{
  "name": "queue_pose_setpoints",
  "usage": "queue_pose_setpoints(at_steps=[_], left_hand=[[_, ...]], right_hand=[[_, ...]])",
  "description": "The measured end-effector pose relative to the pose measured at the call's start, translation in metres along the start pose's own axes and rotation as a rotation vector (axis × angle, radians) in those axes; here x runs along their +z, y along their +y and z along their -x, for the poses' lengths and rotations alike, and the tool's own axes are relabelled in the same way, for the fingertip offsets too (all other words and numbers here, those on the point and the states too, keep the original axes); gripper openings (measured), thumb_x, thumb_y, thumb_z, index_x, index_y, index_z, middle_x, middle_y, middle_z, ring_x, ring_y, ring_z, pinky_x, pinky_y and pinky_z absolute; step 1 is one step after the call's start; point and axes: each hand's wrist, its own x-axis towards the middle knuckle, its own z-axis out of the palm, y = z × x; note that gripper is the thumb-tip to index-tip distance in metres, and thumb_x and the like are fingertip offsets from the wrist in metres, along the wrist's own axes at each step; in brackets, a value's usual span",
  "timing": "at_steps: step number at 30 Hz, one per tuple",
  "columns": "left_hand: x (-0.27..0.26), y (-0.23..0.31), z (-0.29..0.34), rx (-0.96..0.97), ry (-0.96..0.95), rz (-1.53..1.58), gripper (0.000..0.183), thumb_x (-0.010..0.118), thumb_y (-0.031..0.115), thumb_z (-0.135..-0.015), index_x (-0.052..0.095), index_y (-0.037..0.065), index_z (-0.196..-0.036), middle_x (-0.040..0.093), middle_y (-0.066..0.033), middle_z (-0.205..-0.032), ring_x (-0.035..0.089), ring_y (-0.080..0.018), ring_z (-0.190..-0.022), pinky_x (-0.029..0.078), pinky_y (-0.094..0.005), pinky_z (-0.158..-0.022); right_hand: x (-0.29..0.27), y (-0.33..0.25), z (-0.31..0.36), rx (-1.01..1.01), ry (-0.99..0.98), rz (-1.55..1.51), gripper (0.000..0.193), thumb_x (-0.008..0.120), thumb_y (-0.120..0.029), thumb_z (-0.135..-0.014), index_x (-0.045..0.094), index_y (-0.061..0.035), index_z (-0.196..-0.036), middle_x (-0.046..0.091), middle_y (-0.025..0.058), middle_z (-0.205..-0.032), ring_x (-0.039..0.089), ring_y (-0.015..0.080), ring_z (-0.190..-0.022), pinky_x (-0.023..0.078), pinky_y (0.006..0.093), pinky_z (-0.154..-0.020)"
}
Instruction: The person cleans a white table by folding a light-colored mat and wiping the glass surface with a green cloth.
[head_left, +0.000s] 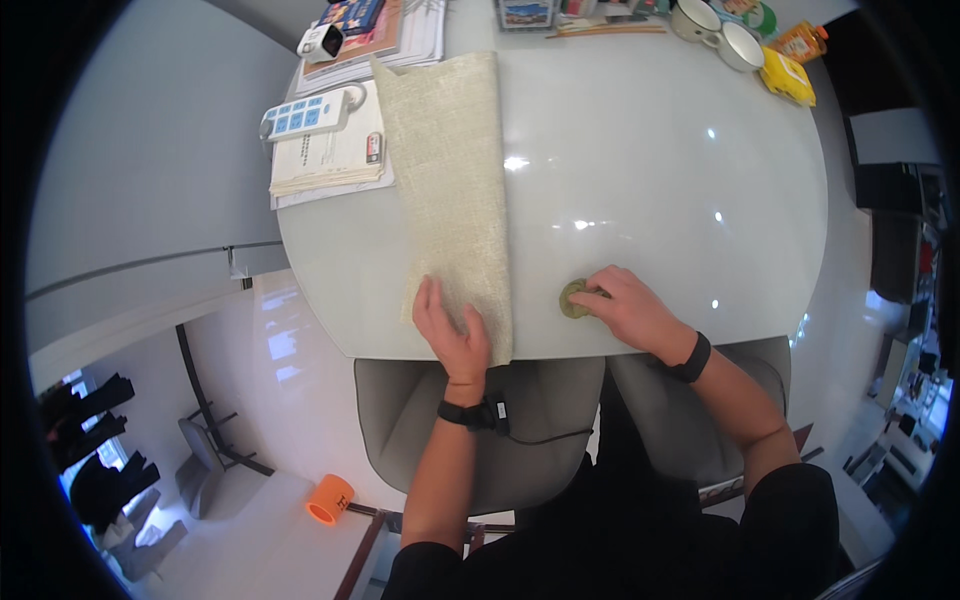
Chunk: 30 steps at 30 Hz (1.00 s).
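A long folded beige woven cloth [450, 190] lies on the white table, running from the back towards the front edge. My left hand [455, 335] rests on its near end, fingers stretched out and holding nothing. Farther right, my right hand [630, 312] curls its fingers and thumb over a small round olive-green bundle [573, 298] that looks like crumpled cloth. The bundle sits on the tabletop, partly hidden under the fingers, and is apart from the beige cloth.
A white power strip [305, 117] lies on papers [335, 155] left of the beige cloth. Books and a small camera [320, 43] are behind it. White mugs [740, 47], a yellow packet [788, 76] and an orange bottle [800, 42] stand back right. Grey chairs [400, 420] touch the front edge.
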Motion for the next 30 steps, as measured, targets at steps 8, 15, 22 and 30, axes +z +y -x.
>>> queue_pose_setpoints(at_steps=[8, 15, 22, 30], left_hand=[[-0.022, 0.025, -0.036, -0.554, -0.295, -0.072, 0.059, 0.082, 0.025, -0.084, 0.062, -0.008, -0.130, 0.063, -0.0288, -0.129, 0.061, -0.0429, -0.119, 0.050, -0.0489, -0.103], [0.002, 0.114, -0.042, -0.219, -0.442, -0.076, 0.050, 0.081, 0.020, -0.080, 0.069, -0.001, -0.123, 0.067, -0.0221, -0.116, 0.064, -0.0395, -0.109, 0.054, -0.0451, -0.095], [0.091, 0.123, 0.039, 0.228, -0.295, -0.142, 0.077, 0.087, 0.034, -0.080, 0.058, 0.001, -0.144, 0.057, -0.0282, -0.133, 0.058, -0.0445, -0.119, 0.051, -0.0499, -0.102], [0.173, 0.153, 0.050, -0.536, -0.356, 0.251, 0.099, 0.088, 0.041, -0.082, 0.041, -0.013, -0.150, 0.046, -0.0325, -0.145, 0.050, -0.0454, -0.131, 0.049, -0.0523, -0.106]], right_hand=[[-0.076, -0.040, 0.152, 0.436, 0.178, -0.025, 0.037, 0.073, 0.001, -0.086, 0.072, -0.0082, -0.122, 0.061, 0.0123, -0.106, 0.060, 0.0340, -0.100, 0.051, 0.0422, -0.089], [-0.075, -0.065, 0.291, 0.753, 0.398, -0.097, 0.036, 0.069, 0.004, -0.088, 0.072, -0.0047, -0.122, 0.061, 0.0156, -0.107, 0.062, 0.0357, -0.099, 0.052, 0.0414, -0.088], [-0.050, -0.053, 0.305, 0.731, 0.536, -0.218, 0.032, 0.070, 0.000, -0.092, 0.071, -0.0036, -0.124, 0.062, 0.0158, -0.107, 0.064, 0.0339, -0.098, 0.054, 0.0387, -0.086], [-0.066, -0.055, 0.306, 0.702, 0.577, -0.329, 0.032, 0.071, -0.001, -0.091, 0.072, -0.0037, -0.123, 0.063, 0.0145, -0.105, 0.065, 0.0322, -0.096, 0.054, 0.0378, -0.085]])
